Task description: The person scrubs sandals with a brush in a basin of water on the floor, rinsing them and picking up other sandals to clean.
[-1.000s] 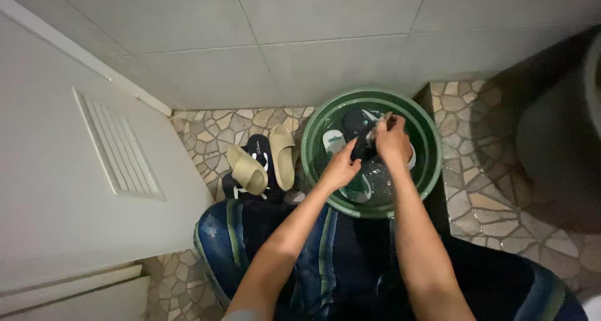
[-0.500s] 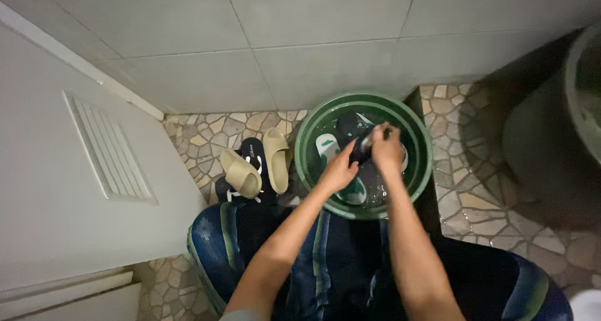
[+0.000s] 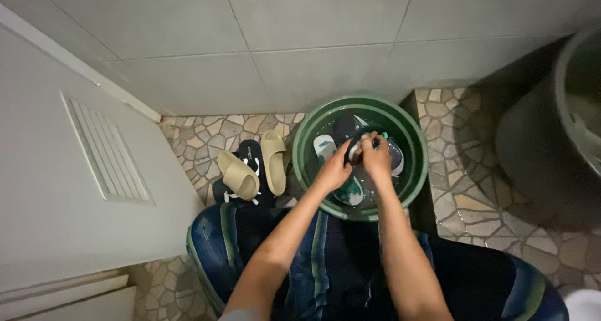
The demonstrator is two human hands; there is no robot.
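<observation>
Over the green basin (image 3: 414, 147) I see both of my hands meeting just above the water. My left hand (image 3: 333, 169) comes in from the near left, forearm angled up toward the far right, its fingers curled around the near end of a dark slipper (image 3: 360, 147). My right hand (image 3: 376, 156) comes almost straight from the near side, wrist bent down, fingers clenched on the same slipper from the right; something small and pale shows between the two hands, but I cannot tell what it is. The dark slipper sits at the middle of the basin, partly lifted off the water. A white and green slipper (image 3: 324, 145) lies in the water to its left, and another pale sole (image 3: 350, 192) lies near the basin's near rim. On the floor (image 3: 206, 139) left of the basin, two beige slides (image 3: 273, 160) rest over a pair of dark sandals (image 3: 249, 152). That floor is irregular stone mosaic, wet on the right side. Grey wall tiles (image 3: 313, 27) rise on the far side, a white door with a vent (image 3: 106, 149) stands at the left, and a large dark bucket (image 3: 551, 146) stands at the right. My knees, in blue and green striped fabric (image 3: 300, 252), frame the near edge.
</observation>
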